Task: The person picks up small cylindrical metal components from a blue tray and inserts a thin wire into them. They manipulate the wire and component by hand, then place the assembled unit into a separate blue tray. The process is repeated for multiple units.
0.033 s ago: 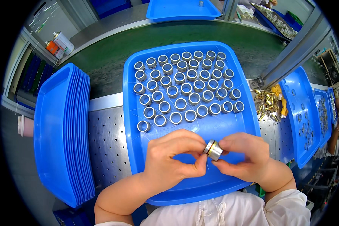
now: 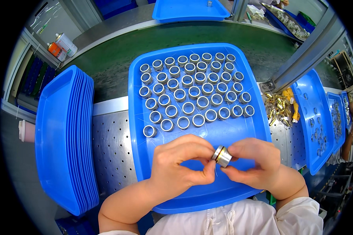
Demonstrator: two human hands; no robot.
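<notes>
Rings (image 2: pixel 193 97) in tray (image 2: pixel 235 131); stacked trays (image 2: pixel 68 145) left; parts pile (image 2: pixel 277 109) right; cans (image 2: pixel 66 45) behind, far left.

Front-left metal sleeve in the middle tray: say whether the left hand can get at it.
Probably yes: nothing stands between the left hand and the sleeve, though that hand's grip holds a metal part.

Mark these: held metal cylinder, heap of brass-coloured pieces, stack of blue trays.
Held metal cylinder (image 2: pixel 224 158): head view, on its silvery side wall.
Heap of brass-coloured pieces (image 2: pixel 277 109): head view, mid-heap.
Stack of blue trays (image 2: pixel 75 143): head view, on the nested rims.
</notes>
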